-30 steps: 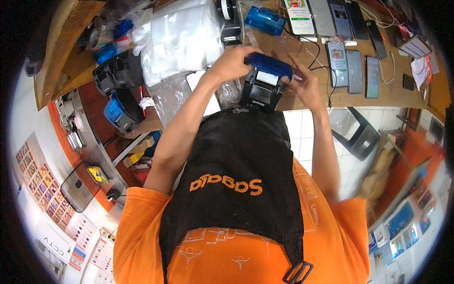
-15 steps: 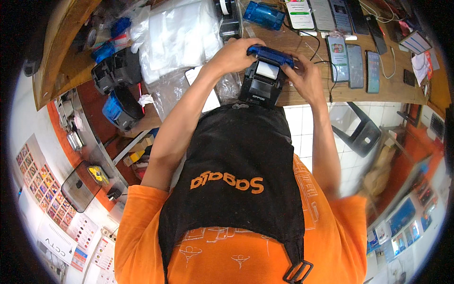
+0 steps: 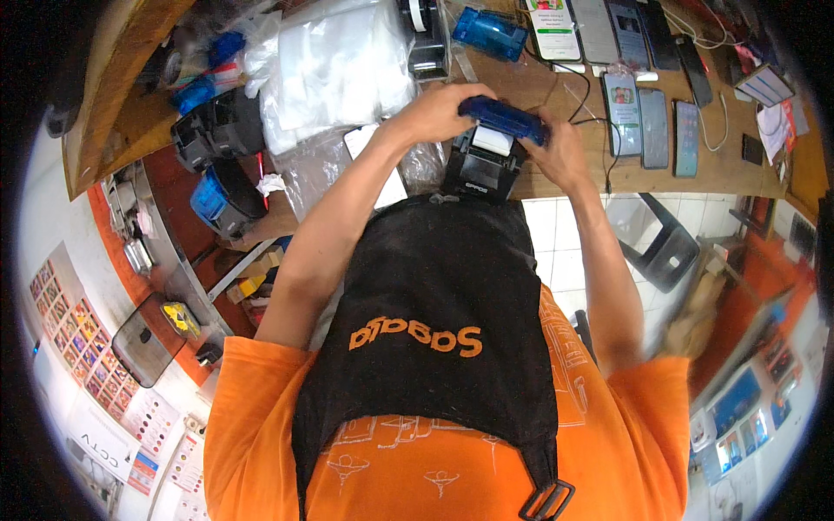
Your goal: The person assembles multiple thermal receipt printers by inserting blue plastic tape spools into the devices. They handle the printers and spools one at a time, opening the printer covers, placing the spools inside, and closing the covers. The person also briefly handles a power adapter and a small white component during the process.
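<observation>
A small black receipt printer (image 3: 479, 172) stands at the near edge of the wooden table, right against my apron. Its translucent blue lid (image 3: 504, 119) is raised, and a white paper roll (image 3: 493, 141) shows beneath it. My left hand (image 3: 452, 111) grips the lid's left end, fingers curled over its far side. At the lid's right end my right hand (image 3: 558, 149) holds it, thumb on the near side. Some fingertips of both hands are hidden behind the lid.
Clear plastic bags (image 3: 334, 74) pile up at the left, beside more black printers (image 3: 217, 130). A blue-lidded device (image 3: 489, 35) lies at the back. Several phones (image 3: 621, 113) line the right side, among cables (image 3: 608, 143). A white phone (image 3: 373, 161) lies under my left forearm.
The blue lid has tipped and turned, its right end now lower and nearer. My right hand has shifted slightly right and nearer with it; my left hand has stayed on the lid.
</observation>
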A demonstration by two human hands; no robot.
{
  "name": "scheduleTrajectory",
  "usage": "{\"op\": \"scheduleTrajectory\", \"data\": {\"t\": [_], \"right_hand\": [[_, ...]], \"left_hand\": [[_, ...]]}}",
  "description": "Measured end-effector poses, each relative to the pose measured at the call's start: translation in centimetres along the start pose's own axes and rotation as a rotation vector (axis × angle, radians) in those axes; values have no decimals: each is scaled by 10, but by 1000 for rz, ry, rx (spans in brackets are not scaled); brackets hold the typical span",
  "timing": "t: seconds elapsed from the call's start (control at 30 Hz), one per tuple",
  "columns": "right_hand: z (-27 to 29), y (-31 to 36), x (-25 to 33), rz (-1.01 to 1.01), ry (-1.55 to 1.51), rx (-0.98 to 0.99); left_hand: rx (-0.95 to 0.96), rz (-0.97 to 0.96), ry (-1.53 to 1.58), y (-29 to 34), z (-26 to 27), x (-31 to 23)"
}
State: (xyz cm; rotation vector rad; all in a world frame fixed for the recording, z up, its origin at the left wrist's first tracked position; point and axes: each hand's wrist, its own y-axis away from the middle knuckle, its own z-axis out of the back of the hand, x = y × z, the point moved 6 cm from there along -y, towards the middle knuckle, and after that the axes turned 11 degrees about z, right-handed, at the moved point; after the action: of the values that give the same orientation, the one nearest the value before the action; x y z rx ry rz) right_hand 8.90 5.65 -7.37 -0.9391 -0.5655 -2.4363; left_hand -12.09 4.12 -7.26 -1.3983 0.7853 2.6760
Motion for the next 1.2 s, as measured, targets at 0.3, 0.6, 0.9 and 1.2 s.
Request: {"op": "scheduleTrajectory", "data": {"t": [0.3, 0.6, 0.9, 1.2], "right_hand": [[-6, 14, -17, 105, -217, -84], [-9, 5, 19, 91, -9, 6], [-18, -5, 14, 79, -32, 75], [-17, -29, 4, 176, 72, 241]], "left_hand": [[20, 7, -68, -2, -1, -4], [47, -25, 24, 2, -1, 18], [84, 57, 165, 21, 6, 19], [101, 175, 351, 35, 14, 30]]}}
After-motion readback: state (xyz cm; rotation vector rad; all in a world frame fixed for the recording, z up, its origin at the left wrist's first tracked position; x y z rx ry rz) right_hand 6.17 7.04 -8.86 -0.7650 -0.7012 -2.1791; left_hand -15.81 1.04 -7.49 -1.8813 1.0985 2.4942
